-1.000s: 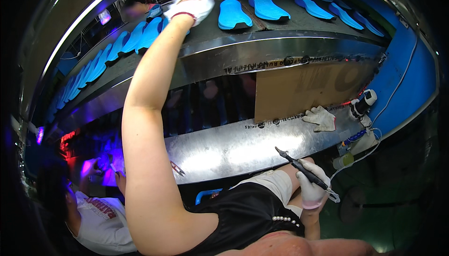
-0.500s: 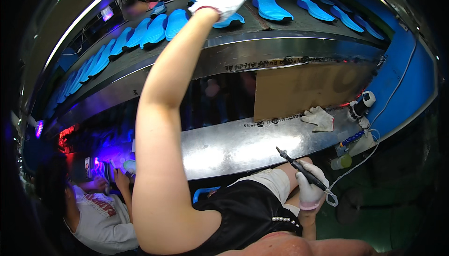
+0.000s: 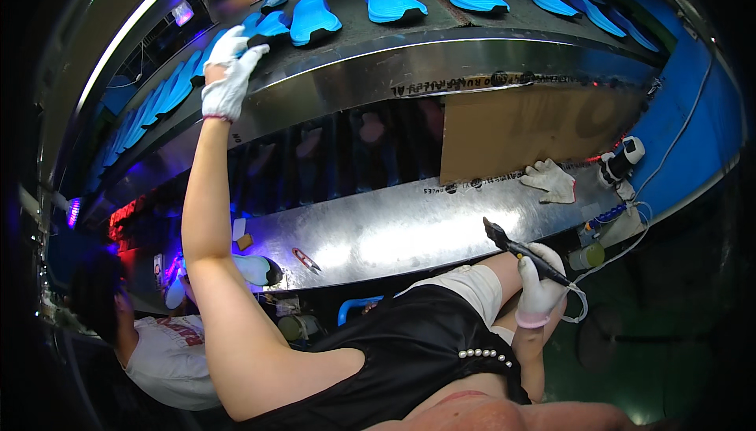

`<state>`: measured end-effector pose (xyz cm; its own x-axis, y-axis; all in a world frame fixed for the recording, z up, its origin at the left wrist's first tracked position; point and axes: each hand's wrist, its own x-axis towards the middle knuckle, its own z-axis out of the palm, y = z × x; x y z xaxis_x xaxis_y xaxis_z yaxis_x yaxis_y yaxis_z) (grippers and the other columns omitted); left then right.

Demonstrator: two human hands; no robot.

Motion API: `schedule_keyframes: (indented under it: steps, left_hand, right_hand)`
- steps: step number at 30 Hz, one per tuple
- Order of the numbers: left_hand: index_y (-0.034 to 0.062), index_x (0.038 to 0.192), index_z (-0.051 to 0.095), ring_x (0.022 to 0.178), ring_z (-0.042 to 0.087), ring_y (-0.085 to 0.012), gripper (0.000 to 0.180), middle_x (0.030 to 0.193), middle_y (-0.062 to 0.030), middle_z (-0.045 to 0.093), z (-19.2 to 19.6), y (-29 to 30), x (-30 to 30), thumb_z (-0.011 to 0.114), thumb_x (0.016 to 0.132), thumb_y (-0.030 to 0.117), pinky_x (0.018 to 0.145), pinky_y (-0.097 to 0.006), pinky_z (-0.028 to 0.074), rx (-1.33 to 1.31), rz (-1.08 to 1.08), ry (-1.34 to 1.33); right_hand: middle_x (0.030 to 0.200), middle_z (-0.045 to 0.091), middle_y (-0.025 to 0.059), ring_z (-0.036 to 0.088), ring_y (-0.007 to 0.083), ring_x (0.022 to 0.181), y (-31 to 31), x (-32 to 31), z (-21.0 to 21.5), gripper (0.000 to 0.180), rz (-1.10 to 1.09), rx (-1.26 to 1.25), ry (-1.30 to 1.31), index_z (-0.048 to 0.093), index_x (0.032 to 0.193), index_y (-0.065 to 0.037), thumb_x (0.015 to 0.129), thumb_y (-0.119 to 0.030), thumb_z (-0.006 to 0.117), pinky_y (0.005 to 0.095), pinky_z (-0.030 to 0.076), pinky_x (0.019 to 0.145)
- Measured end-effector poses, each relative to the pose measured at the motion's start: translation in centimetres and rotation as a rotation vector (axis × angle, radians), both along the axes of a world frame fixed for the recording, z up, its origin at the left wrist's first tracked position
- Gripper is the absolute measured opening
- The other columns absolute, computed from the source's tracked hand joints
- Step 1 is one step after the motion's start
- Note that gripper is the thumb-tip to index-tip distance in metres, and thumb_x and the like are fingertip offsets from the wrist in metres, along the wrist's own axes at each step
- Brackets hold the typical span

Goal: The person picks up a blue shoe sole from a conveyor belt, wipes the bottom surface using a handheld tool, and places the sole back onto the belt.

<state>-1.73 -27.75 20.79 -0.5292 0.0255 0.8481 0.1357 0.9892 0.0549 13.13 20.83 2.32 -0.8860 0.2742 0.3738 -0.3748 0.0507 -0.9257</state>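
Observation:
My left hand (image 3: 228,76), in a white knitted glove, reaches up to the front edge of the dark belt (image 3: 346,45). Its fingers are apart beside a blue shoe sole with a black end (image 3: 270,29); whether they touch it is hard to make out. More blue soles lie in a row to the right, among them one sole (image 3: 315,20) and another sole (image 3: 394,1). Low at the right, my gloved right hand (image 3: 537,285) is closed around a black pen-shaped tool with a cord (image 3: 504,238), its tip pointing up and left over the steel ledge's edge.
On the steel ledge (image 3: 378,234) lie red-handled snips (image 3: 305,261), a small tan block (image 3: 245,242) and a loose white glove (image 3: 550,182). Brown cardboard (image 3: 535,131) stands behind. A co-worker (image 3: 169,352) sits at left, a black-and-white device (image 3: 622,160) at far right.
My left hand has moved left and down along the belt, uncovering the soles in the middle. The right hand keeps hold of the tool. The view has shifted slightly.

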Motion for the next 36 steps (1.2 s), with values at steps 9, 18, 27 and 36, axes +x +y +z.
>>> schedule_keyframes:
  steps: [9,18,27,36]
  left_hand:
    - [0.0009,0.085,0.060,0.072,0.060,-0.0318,0.018,0.086,-0.0132,0.061,-10.7,20.5,11.7,0.064,0.068,-0.005,0.060,-0.038,0.049,0.103,-1.005,0.042]
    - [0.0067,0.100,0.057,0.116,0.050,-0.0393,0.031,0.129,-0.0245,0.046,-30.2,27.9,11.4,0.069,0.072,0.014,0.100,-0.045,0.037,0.690,-0.948,-0.709]
    - [0.0085,0.136,0.039,0.063,0.059,-0.0311,0.092,0.125,-0.0318,0.049,-32.7,29.4,4.3,0.019,0.082,0.079,0.041,-0.029,0.044,2.720,-1.478,-1.639]
    - [0.0068,0.135,0.040,0.109,0.053,-0.0368,0.082,0.126,-0.0220,0.050,-29.6,34.0,5.8,0.027,0.086,0.072,0.097,-0.050,0.043,2.788,-1.042,-1.147]
  right_hand:
    - [0.106,0.063,0.0113,0.065,0.0149,0.084,4.1,-1.6,-3.3,0.028,-0.114,-0.494,-0.097,0.050,0.116,0.000,0.091,-0.008,0.059,0.0148,0.044,0.047]
    - [0.070,0.059,0.0031,0.047,0.0049,0.047,4.7,-1.3,-4.1,0.020,-0.289,-0.365,-0.348,0.060,0.102,0.001,0.087,-0.011,0.062,0.0171,0.035,0.043]
    - [0.058,0.057,0.0018,0.048,0.0068,0.044,0.4,-8.8,-7.5,0.014,-0.084,-0.191,-0.520,0.067,0.078,-0.001,0.079,-0.015,0.070,0.0207,0.036,0.041]
    - [0.076,0.067,0.0148,0.065,0.0295,0.066,-3.3,-10.8,-7.7,0.021,-0.211,0.687,-0.290,0.069,0.084,-0.010,0.077,-0.030,0.067,0.0371,0.052,0.061]
